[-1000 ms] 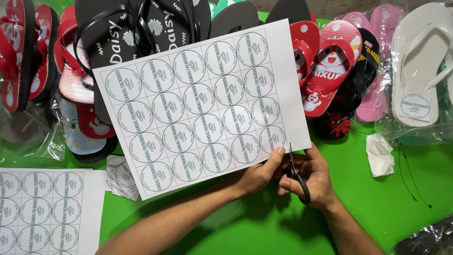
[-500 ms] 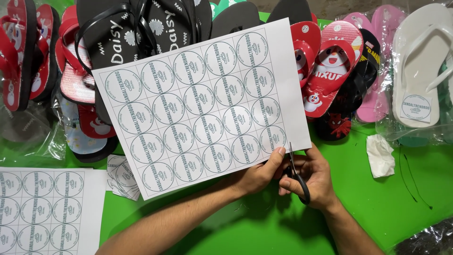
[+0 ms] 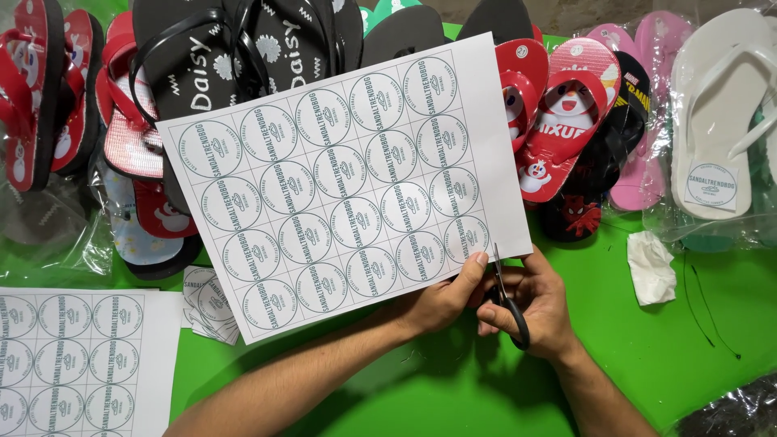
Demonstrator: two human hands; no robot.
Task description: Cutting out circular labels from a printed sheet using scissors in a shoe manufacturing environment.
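My left hand (image 3: 441, 301) pinches the lower right corner of the label sheet (image 3: 344, 182), holding it taut above the green table (image 3: 647, 356); my right hand (image 3: 538, 311) is clamped on black scissors (image 3: 506, 295), blades at its edge.

A matt white paper label sheet (image 3: 348, 186) over glossy rubber sandals (image 3: 243, 48) at twelve o'clock; metal-bladed scissors (image 3: 508, 299) with black plastic handles; smooth green tabletop (image 3: 453, 396).

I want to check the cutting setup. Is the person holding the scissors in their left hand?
No, the black-handled scissors sit in the right hand, while the left hand pinches the sheet of round labels.
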